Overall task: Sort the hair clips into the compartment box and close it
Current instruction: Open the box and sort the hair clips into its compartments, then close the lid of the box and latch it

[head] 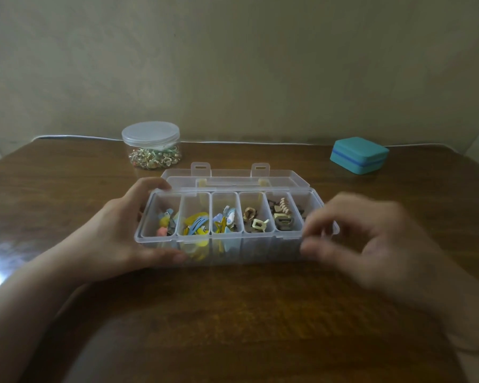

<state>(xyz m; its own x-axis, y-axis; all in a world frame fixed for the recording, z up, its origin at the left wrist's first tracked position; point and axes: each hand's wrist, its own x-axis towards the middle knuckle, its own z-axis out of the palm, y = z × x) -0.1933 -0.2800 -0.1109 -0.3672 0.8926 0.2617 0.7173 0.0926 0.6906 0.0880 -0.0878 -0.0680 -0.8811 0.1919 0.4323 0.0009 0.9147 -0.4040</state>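
Note:
A clear plastic compartment box [260, 244] lies in the middle of the wooden table, its lid [233, 176] folded open behind it. Several compartments hold hair clips [195, 225]: colourful ones on the left, brown and cream ones on the right. My left hand [127, 228] grips the box's left end, thumb on the front wall and fingers over the back rim. At the box's right end is my right hand [371, 244], blurred, with its fingers curled and apart. It hides the rightmost compartment. I cannot tell whether it touches the box.
A round clear jar [151, 145] with a lid, filled with small trinkets, stands at the back left. A teal case [359, 154] with a blue band sits at the back right. A white cable [80, 137] runs along the table's far edge by the wall.

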